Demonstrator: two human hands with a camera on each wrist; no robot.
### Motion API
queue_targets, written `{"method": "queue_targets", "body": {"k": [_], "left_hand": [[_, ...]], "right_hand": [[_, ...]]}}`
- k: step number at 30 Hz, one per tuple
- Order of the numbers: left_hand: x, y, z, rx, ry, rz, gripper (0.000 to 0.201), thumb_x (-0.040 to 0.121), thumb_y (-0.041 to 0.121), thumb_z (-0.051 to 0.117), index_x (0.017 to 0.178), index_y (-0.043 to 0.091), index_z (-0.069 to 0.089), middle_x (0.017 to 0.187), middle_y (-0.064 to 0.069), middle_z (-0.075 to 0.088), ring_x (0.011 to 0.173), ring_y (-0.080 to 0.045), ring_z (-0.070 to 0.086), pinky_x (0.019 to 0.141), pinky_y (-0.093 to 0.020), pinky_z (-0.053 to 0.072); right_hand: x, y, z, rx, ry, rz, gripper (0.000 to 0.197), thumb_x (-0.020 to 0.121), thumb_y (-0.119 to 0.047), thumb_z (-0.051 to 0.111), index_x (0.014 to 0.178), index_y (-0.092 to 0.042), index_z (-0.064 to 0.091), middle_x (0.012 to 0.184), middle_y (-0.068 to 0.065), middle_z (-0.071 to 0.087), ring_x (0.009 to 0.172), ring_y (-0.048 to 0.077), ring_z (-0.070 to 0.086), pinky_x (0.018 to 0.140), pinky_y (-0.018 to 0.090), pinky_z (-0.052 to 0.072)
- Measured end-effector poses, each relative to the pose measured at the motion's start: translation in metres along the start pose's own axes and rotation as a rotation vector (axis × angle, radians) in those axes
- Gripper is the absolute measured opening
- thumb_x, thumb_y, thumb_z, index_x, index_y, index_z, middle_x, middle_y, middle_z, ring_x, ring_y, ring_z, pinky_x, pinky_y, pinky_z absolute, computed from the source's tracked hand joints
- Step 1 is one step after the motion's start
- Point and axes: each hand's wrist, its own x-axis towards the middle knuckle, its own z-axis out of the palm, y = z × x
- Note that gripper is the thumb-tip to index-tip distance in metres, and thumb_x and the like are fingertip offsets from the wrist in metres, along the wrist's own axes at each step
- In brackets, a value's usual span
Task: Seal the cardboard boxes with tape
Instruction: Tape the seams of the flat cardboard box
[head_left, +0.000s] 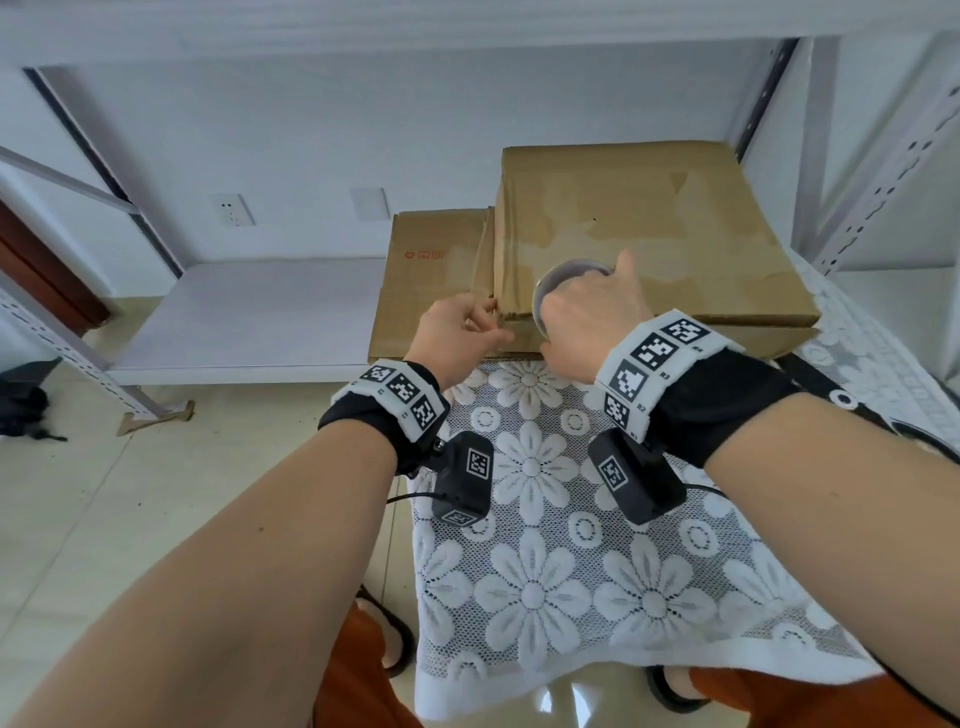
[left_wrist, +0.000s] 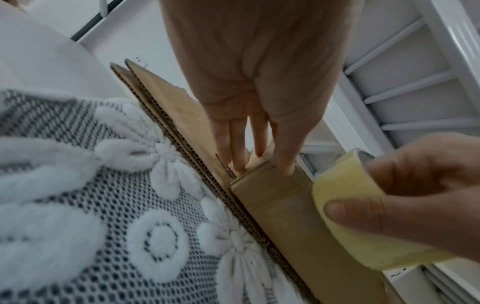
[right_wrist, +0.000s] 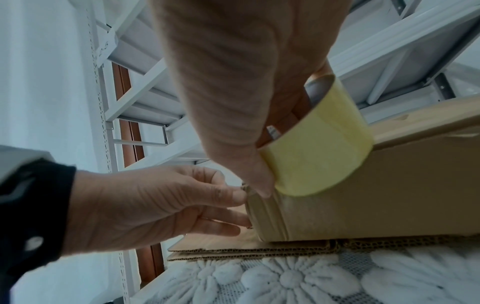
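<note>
A brown cardboard box (head_left: 649, 234) lies at the far end of the lace-covered table, on top of flattened cardboard (head_left: 431, 291). My right hand (head_left: 582, 306) grips a roll of yellowish tape (head_left: 571, 273) against the box's near face, close to its left corner. In the right wrist view the roll (right_wrist: 319, 156) stands on edge against the box (right_wrist: 389, 195), and a shiny strip of tape wraps the corner. My left hand (head_left: 485, 317) pinches that corner. Its thumb is on the near face and its fingers (left_wrist: 233, 156) are on the left side.
The table wears a white flower-pattern lace cloth (head_left: 535, 519). White metal shelving uprights (head_left: 883, 182) rise at the right, and a low white shelf (head_left: 249, 312) runs to the left. Tiled floor lies below on the left.
</note>
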Motion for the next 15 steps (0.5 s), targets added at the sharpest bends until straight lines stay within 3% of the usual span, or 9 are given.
{"method": "queue_targets", "body": {"k": [2,4,8,12,15], "left_hand": [[0.0,-0.002,0.001,0.035,0.001,-0.006,0.028,0.08,0.018,0.078,0.072,0.015,0.052,0.107,0.001,0.065,0.1,-0.008,0.057,0.093,-0.035,0.051],[-0.001,-0.005,0.002,0.025,-0.011,-0.008,0.027,0.081,0.017,0.077,0.071,0.016,0.051,0.106,0.002,0.062,0.106,-0.012,0.06,0.096,-0.037,0.051],[-0.003,-0.005,0.0,-0.057,-0.064,-0.014,0.025,0.082,0.017,0.077,0.073,0.016,0.053,0.133,-0.004,0.059,0.132,-0.013,0.048,0.107,-0.041,0.044],[-0.003,-0.004,-0.003,-0.056,-0.105,-0.02,0.025,0.081,0.017,0.078,0.073,0.016,0.054,0.142,-0.002,0.054,0.133,-0.015,0.048,0.11,-0.044,0.04],[-0.005,-0.004,-0.003,-0.07,-0.112,-0.029,0.026,0.082,0.014,0.076,0.072,0.016,0.052,0.143,-0.002,0.053,0.132,-0.017,0.05,0.112,-0.045,0.039]], "right_hand": [[0.0,-0.006,0.006,-0.033,0.05,0.012,0.028,0.09,-0.033,0.051,0.073,-0.014,0.04,0.069,-0.004,0.056,0.075,0.021,0.048,0.09,0.046,0.027],[-0.002,-0.007,0.011,-0.043,0.101,0.004,0.023,0.09,-0.033,0.052,0.078,-0.017,0.041,0.075,-0.003,0.058,0.08,0.021,0.051,0.091,0.047,0.027],[-0.005,0.0,0.011,-0.034,0.028,-0.031,0.035,0.086,-0.045,0.052,0.064,-0.022,0.04,0.091,-0.003,0.057,0.089,0.019,0.049,0.089,0.045,0.027],[-0.007,0.008,0.007,-0.022,-0.082,-0.104,0.021,0.085,-0.043,0.055,0.08,-0.024,0.045,0.111,0.001,0.054,0.109,0.02,0.048,0.087,0.043,0.029],[-0.008,0.013,0.008,0.02,-0.052,-0.137,0.018,0.09,-0.036,0.049,0.084,-0.02,0.054,0.104,0.0,0.059,0.104,0.021,0.052,0.085,0.04,0.032]]}}
